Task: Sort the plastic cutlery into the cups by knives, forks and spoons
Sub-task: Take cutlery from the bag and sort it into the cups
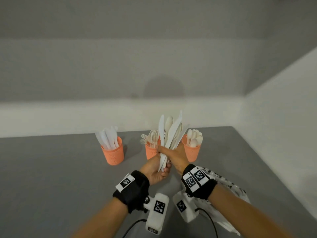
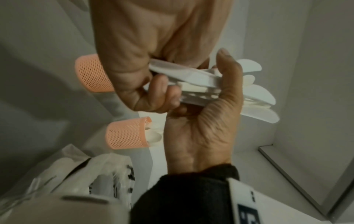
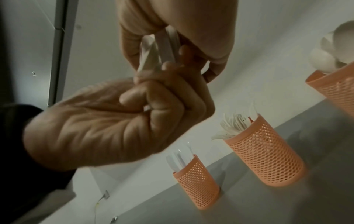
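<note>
Both hands hold one bundle of white plastic cutlery (image 1: 169,134), knives and spoons fanned upward above the table. My left hand (image 1: 157,170) grips the handle ends from below. My right hand (image 1: 177,155) wraps the bundle higher up, with its thumb across it. Behind stand three orange mesh cups: the knife cup (image 1: 114,152) on the left, the fork cup (image 1: 151,152) in the middle, partly hidden by the hands, and the spoon cup (image 1: 191,151) on the right. In the left wrist view my right hand (image 2: 201,128) pinches the bundle (image 2: 201,81). The right wrist view shows the handles (image 3: 162,44) in my left hand (image 3: 114,121).
A white plastic bag (image 1: 228,191) with black print lies on the grey table (image 1: 51,169) under my right forearm. White walls close the back and the right side. The table's right edge runs near the bag.
</note>
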### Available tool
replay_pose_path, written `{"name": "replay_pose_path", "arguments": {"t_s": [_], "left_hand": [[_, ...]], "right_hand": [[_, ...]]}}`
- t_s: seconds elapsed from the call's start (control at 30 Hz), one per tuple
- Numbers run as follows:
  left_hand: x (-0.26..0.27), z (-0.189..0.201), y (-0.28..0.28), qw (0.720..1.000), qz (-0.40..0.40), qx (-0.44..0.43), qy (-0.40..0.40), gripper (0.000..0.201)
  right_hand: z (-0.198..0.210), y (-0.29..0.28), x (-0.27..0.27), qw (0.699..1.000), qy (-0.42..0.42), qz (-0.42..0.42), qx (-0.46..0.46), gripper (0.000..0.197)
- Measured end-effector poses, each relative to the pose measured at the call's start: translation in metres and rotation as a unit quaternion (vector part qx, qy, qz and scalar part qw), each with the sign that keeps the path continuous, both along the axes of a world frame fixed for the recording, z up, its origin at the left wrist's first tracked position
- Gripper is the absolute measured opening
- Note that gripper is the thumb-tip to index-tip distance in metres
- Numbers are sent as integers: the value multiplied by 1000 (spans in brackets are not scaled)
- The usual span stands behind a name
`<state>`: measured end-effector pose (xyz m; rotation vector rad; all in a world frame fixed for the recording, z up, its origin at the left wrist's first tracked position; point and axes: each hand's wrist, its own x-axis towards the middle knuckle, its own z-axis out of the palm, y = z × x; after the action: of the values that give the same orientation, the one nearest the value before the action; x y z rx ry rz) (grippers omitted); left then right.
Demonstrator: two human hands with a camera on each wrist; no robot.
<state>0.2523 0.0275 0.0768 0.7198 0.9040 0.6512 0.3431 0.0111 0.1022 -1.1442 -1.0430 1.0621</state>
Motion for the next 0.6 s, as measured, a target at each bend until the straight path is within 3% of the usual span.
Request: {"name": "replay_pose_path", "arguments": {"t_s": [0.2,0.33,0.6], "left_hand": [[-14,-6,4,999,-26,10,24,43],[-20,-11,6,1000,2,-7,-14,38],[-41,-10,10,983,76,-99,-136,45]], "right_hand": [[1,6,-3,996,28,81,-27,22],[3,5,-15,999,-19,36,1,21],[-6,18,-29,1000,-2,-15,15,23]]}}
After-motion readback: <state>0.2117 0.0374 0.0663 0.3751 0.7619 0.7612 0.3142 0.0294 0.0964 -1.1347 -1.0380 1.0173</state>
